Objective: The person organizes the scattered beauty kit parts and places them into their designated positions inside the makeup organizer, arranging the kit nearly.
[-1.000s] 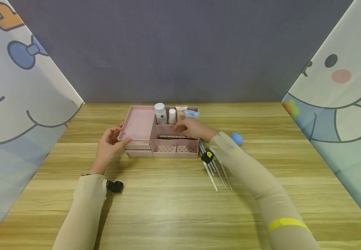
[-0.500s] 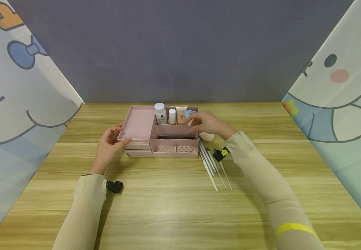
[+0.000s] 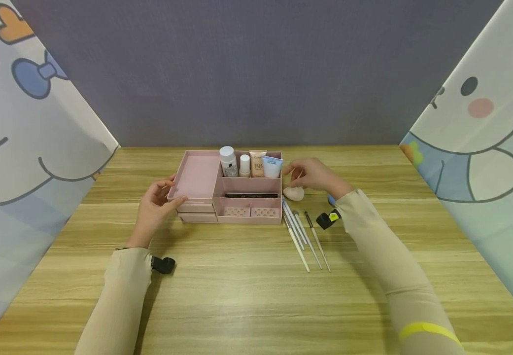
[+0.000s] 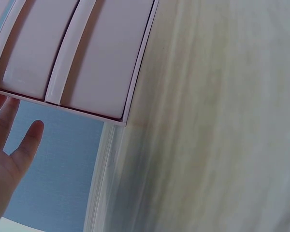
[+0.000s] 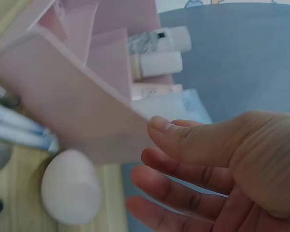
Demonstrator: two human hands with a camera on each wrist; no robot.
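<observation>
A pink makeup organizer [image 3: 196, 175] sits at the back of the table. At its front left corner, my left hand [image 3: 152, 204] holds it, thumb over the front edge and fingers along the side. My right hand [image 3: 311, 173] hovers past the organizer's right side, fingers loosely bent and nothing in them. Just below that hand lies a white, egg-shaped makeup sponge [image 3: 294, 194], seen apart from the fingers in the right wrist view. A light blue tube [image 3: 272, 166], a BB cream tube [image 3: 257, 162], and two white-capped bottles [image 3: 228, 162] stand in the back compartment.
Several makeup brushes [image 3: 298, 241] lie fanned out right of the organizer. A blue ball-like item [image 3: 331, 199] is mostly hidden by the right sleeve. A thin black item [image 3: 251, 195] lies in the middle compartment. A grey panel [image 3: 256, 74] stands behind the table.
My right hand has moved right, from over the organizer's compartments, across the light blue tube, to above the white sponge. My left hand stays on the organizer.
</observation>
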